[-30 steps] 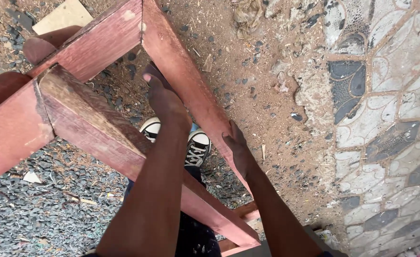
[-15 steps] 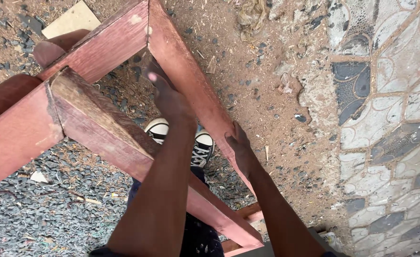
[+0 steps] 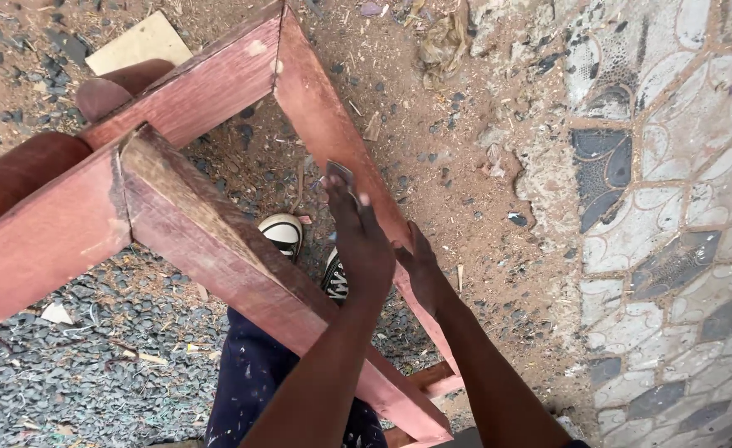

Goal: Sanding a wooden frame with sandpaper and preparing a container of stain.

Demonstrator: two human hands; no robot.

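Outdoors, on bare ground: reddish dirt (image 3: 432, 108) strewn with wood chips and pebbles in the middle, dark grey gravel (image 3: 75, 373) lower left, patterned paving (image 3: 673, 207) of pale and grey mosaic stones along the right. Filling the upper left, a reddish-stained wooden frame (image 3: 208, 83) of thick square beams, joined at a corner near the top, with one heavy beam (image 3: 216, 249) running diagonally down toward the lower edge; rough sawn faces, uneven stain, paler raw wood at the joints and edges. Pressed against the inner face of the right-hand rail, the left hand (image 3: 362, 241), fingers together and stretched flat, clamped on a small grey sheet (image 3: 341, 174), seemingly sandpaper, though too small to tell for sure. Just beside it, lower on the same rail, the right hand (image 3: 424, 270), fingers lying close together along the wood, gripping nothing separate. Below, between the beams, two black-and-white sneakers (image 3: 287, 236) and dark blue trousers (image 3: 254, 382) speckled with pale spots. Upper left, a pale flat board offcut (image 3: 138, 41) lying on the gravel behind the frame. Near the top edge, a crumpled brownish scrap (image 3: 445, 41) on the dirt.
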